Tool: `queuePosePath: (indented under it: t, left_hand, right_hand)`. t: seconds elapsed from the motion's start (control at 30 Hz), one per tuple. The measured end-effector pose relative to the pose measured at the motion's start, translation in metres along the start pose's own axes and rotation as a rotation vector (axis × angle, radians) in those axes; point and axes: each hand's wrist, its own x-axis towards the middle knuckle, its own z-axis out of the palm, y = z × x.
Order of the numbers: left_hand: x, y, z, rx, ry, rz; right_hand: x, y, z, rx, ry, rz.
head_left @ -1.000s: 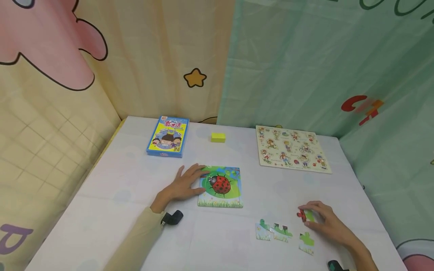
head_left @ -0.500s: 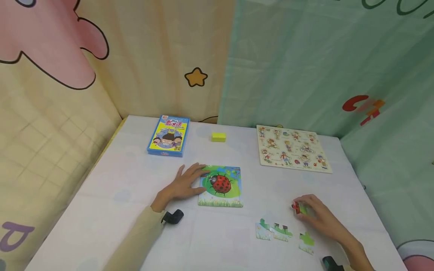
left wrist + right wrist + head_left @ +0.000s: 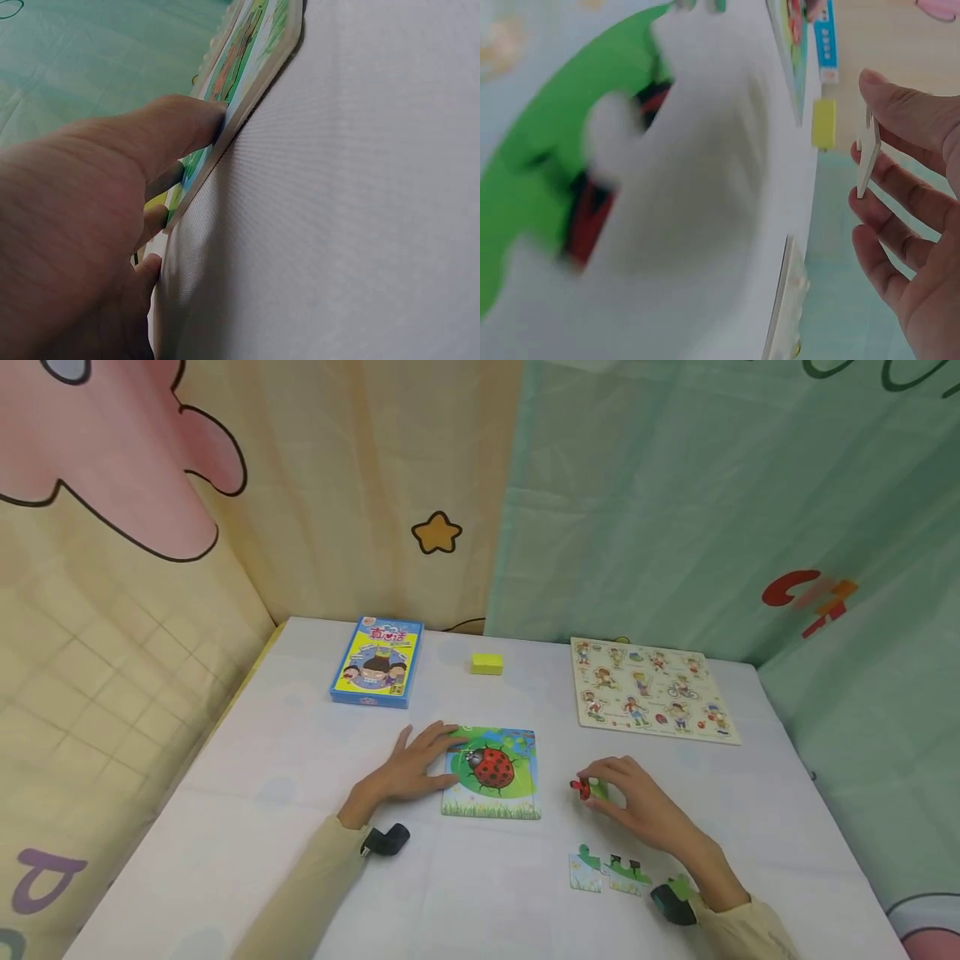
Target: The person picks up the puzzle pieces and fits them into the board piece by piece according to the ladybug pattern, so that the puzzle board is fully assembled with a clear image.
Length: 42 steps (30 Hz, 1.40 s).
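Note:
My left hand rests its thumb and fingers on the left side of a square ladybug puzzle board in the head view. In the left wrist view, the thumb lies on the board's surface near its edge. Right of the board, my right hand pinches a red and green puzzle piece above the table. From the right wrist, this piece shows edge-on between thumb and fingers. Loose puzzle pieces lie below the right hand; one green piece is partly covered by the wrist camera.
A blue and yellow box lies at the back left. Beside it sits a small yellow block. A wooden board with printed figures occupies the back right. Curtains hang behind the white table.
My right hand has carried the puzzle piece leftward and away from me, closer to the ladybug board. The left hand stays where it was on the board.

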Motion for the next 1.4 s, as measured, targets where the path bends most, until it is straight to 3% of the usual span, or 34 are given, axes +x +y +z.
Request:
queuePosePath:
  t: [0.27, 0.47, 0.73, 0.97, 1.4]
  left_hand:
    - [0.0, 0.0, 0.0, -0.011, -0.004, -0.003]
    - [0.0, 0.001, 0.001, -0.012, -0.004, -0.005]
    - [-0.001, 0.001, 0.0, -0.006, -0.001, -0.005]
    - [0.001, 0.001, -0.001, -0.001, 0.001, 0.008]
    - [0.001, 0.001, 0.0, 0.001, -0.001, -0.004]
  right_hand:
    - [0.045, -0.023, 0.015, -0.026, -0.091, -0.08]
    - [0.066, -0.034, 0.028, -0.047, -0.134, -0.103]
    - [0.078, -0.043, 0.039, -0.108, -0.198, -0.141]
    - [0.083, -0.044, 0.046, -0.156, -0.19, -0.2]
    - [0.092, -0.048, 0.05, -0.21, -0.207, -0.184]
